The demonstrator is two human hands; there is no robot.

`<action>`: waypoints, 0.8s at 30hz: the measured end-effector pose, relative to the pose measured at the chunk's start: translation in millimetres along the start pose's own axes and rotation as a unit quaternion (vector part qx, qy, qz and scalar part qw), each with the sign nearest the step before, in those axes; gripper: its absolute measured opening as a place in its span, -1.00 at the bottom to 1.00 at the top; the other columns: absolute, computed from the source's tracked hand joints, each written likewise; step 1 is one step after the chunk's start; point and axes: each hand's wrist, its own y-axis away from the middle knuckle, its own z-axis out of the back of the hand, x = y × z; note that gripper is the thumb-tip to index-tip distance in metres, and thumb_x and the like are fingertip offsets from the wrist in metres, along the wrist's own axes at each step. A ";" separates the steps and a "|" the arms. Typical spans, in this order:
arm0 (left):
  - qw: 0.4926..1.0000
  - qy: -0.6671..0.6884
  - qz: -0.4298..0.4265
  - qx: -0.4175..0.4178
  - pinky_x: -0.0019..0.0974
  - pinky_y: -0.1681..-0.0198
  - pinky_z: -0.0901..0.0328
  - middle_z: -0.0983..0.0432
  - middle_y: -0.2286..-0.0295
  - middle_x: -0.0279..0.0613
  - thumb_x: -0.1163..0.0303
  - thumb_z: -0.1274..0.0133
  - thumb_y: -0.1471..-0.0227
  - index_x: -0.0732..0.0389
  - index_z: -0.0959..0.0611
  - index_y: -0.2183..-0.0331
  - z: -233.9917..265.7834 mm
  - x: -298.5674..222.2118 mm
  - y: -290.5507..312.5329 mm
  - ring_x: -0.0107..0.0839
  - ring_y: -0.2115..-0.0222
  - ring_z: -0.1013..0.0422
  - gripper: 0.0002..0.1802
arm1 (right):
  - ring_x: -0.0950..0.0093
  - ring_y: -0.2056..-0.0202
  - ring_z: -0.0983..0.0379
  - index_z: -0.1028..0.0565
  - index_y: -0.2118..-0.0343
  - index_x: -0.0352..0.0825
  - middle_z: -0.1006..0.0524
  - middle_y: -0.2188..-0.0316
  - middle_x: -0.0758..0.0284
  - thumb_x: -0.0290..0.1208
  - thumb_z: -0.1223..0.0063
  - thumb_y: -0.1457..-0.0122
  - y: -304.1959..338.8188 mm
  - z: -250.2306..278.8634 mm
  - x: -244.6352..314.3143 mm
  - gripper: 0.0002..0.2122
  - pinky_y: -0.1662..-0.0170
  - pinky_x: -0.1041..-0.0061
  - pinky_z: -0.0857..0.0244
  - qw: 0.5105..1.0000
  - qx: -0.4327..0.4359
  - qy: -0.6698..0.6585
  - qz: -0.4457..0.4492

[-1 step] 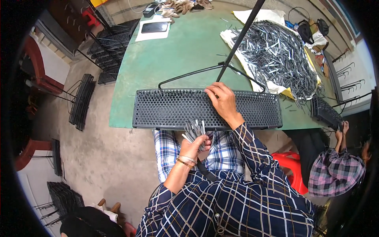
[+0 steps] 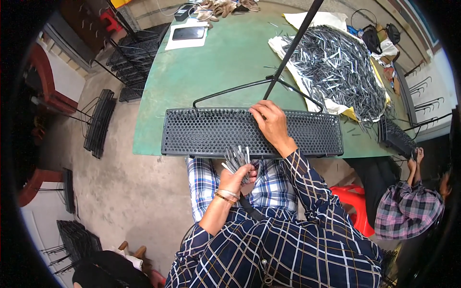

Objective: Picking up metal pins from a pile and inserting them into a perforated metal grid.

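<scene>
Head view, green table (image 2: 216,62) on concrete floor (image 2: 120,192) (cluttered), left hand (image 2: 236,176) grip clenching metal pins (image 2: 236,157), right hand (image 2: 271,122) flat on perforated tray (image 2: 206,132)

A green table (image 2: 216,72) carries everything. Along its near edge, at six o'clock, lies a long black perforated panel (image 2: 211,132), running left to right. Just beyond it stands a black wire stand (image 2: 240,89) with a rod (image 2: 293,48) slanting up toward twelve. At two o'clock a white cloth (image 2: 288,45) holds a big heap of grey metal pins (image 2: 341,67). At eleven o'clock a dark phone (image 2: 188,32) rests on a white sheet (image 2: 175,44), with gloves (image 2: 218,7) near twelve.
</scene>
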 end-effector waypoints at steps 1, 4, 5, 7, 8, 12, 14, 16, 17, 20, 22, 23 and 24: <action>1.000 0.002 -0.001 0.008 -0.42 0.48 -0.44 -0.51 0.48 -0.16 0.47 -0.07 0.05 0.38 -0.56 0.39 0.5 1.4 -0.3 -0.42 0.51 -0.47 -0.83 | 0.33 0.42 -0.45 -0.55 0.47 -0.34 -0.50 0.43 0.31 -0.49 -0.16 0.07 1.1 -0.4 -0.1 -0.92 0.35 0.43 -0.32 1.000 0.004 0.004 -0.002; 1.000 0.003 -0.007 0.016 -0.42 0.47 -0.44 -0.51 0.48 -0.16 0.46 -0.07 0.05 0.38 -0.56 0.38 1.0 3.3 -0.7 -0.42 0.50 -0.47 -0.83 | 0.33 0.43 -0.45 -0.55 0.48 -0.35 -0.50 0.43 0.31 -0.49 -0.16 0.06 3.3 1.3 2.6 -0.92 0.36 0.42 -0.33 1.000 -0.023 0.003 0.001; 1.000 0.004 -0.007 0.016 -0.42 0.47 -0.44 -0.51 0.48 -0.16 0.46 -0.07 0.05 0.38 -0.56 0.38 0.1 2.0 0.1 -0.42 0.50 -0.47 -0.83 | 0.33 0.43 -0.45 -0.55 0.48 -0.35 -0.50 0.43 0.31 -0.49 -0.16 0.06 3.4 2.1 2.3 -0.92 0.36 0.42 -0.33 1.000 -0.022 0.003 0.002; 1.000 0.001 -0.004 0.016 -0.42 0.47 -0.44 -0.51 0.47 -0.17 0.46 -0.08 0.05 0.38 -0.56 0.38 -2.3 -1.0 1.7 -0.43 0.49 -0.46 -0.82 | 0.35 0.42 -0.45 -0.56 0.45 -0.35 -0.50 0.42 0.29 -0.47 -0.15 0.03 5.8 3.5 1.0 -0.91 0.35 0.42 -0.33 1.000 0.009 0.012 -0.007; 1.000 0.001 -0.003 0.017 -0.42 0.47 -0.44 -0.51 0.47 -0.17 0.46 -0.08 0.05 0.38 -0.56 0.38 -2.9 -1.2 1.0 -0.43 0.49 -0.46 -0.82 | 0.35 0.42 -0.45 -0.56 0.45 -0.35 -0.50 0.42 0.29 -0.47 -0.15 0.03 6.7 4.9 1.6 -0.91 0.35 0.42 -0.33 1.000 0.009 0.013 -0.008; 0.999 0.014 -0.019 0.024 -0.44 0.48 -0.44 -0.50 0.46 -0.18 0.46 -0.07 0.04 0.37 -0.55 0.37 -1.2 -2.9 0.5 -0.44 0.48 -0.46 -0.82 | 0.49 0.42 -0.45 -0.55 0.37 -0.39 -0.51 0.46 0.30 -0.45 -0.15 0.00 6.9 24.3 21.5 -0.85 0.37 0.56 -0.31 0.981 0.075 -0.121 -0.129; 0.999 0.016 -0.030 0.031 -0.44 0.48 -0.43 -0.50 0.47 -0.18 0.45 -0.07 0.04 0.37 -0.55 0.37 -2.7 -5.2 -0.8 -0.44 0.48 -0.46 -0.83 | 0.66 0.42 -0.41 -0.54 0.33 -0.44 -0.53 0.44 0.36 -0.42 -0.15 -0.03 19.1 31.2 32.1 -0.80 0.40 0.70 -0.27 0.897 0.208 -0.297 -0.254; 0.997 0.027 -0.058 0.038 -0.44 0.49 -0.43 -0.50 0.46 -0.17 0.45 -0.05 0.02 0.37 -0.55 0.36 -6.1 -5.3 -2.0 -0.44 0.48 -0.46 -0.83 | 0.69 0.42 -0.39 -0.54 0.32 -0.44 -0.54 0.44 0.38 -0.41 -0.14 -0.05 27.4 41.1 41.2 -0.80 0.41 0.71 -0.27 0.820 0.306 -0.362 -0.321; 0.997 0.025 -0.056 0.040 -0.44 0.49 -0.43 -0.50 0.46 -0.17 0.45 -0.05 0.02 0.37 -0.55 0.36 -8.7 -6.7 -1.5 -0.44 0.48 -0.46 -0.83 | 0.70 0.45 -0.40 -0.54 0.32 -0.42 -0.54 0.48 0.40 -0.42 -0.15 -0.04 31.7 41.9 44.0 -0.81 0.43 0.71 -0.28 0.818 0.283 -0.380 -0.325; 0.998 0.031 -0.049 0.026 -0.42 0.49 -0.44 -0.50 0.46 -0.16 0.47 -0.05 0.02 0.38 -0.53 0.34 -14.5 -9.6 0.4 -0.43 0.48 -0.47 -0.82 | 0.70 0.47 -0.40 -0.54 0.32 -0.42 -0.54 0.48 0.40 -0.44 -0.14 -0.04 30.7 45.9 39.0 -0.82 0.46 0.72 -0.29 0.798 0.256 -0.381 -0.391; 0.999 0.033 -0.019 0.012 -0.41 0.49 -0.43 -0.49 0.46 -0.15 0.48 -0.04 0.02 0.37 -0.52 0.32 -13.7 -6.0 -2.2 -0.42 0.50 -0.46 -0.81 | 0.70 0.52 -0.38 -0.54 0.33 -0.43 -0.53 0.50 0.40 -0.46 -0.12 -0.04 23.7 46.5 31.2 -0.83 0.48 0.72 -0.27 0.844 0.159 -0.376 -0.346; 0.999 0.032 -0.019 0.012 -0.41 0.49 -0.43 -0.49 0.46 -0.15 0.48 -0.04 0.02 0.37 -0.52 0.32 -11.6 -2.8 -5.0 -0.42 0.50 -0.46 -0.81 | 0.71 0.52 -0.38 -0.54 0.33 -0.43 -0.53 0.51 0.40 -0.46 -0.12 -0.04 18.2 45.7 27.1 -0.83 0.48 0.72 -0.27 0.869 0.133 -0.348 -0.326; 0.999 0.039 -0.015 0.021 -0.40 0.48 -0.43 -0.49 0.46 -0.15 0.47 -0.05 0.03 0.37 -0.51 0.32 -10.1 -0.4 -8.4 -0.42 0.50 -0.46 -0.81 | 0.71 0.53 -0.38 -0.54 0.34 -0.44 -0.53 0.52 0.41 -0.45 -0.12 -0.04 12.8 44.3 21.4 -0.83 0.48 0.72 -0.26 0.891 0.105 -0.319 -0.305</action>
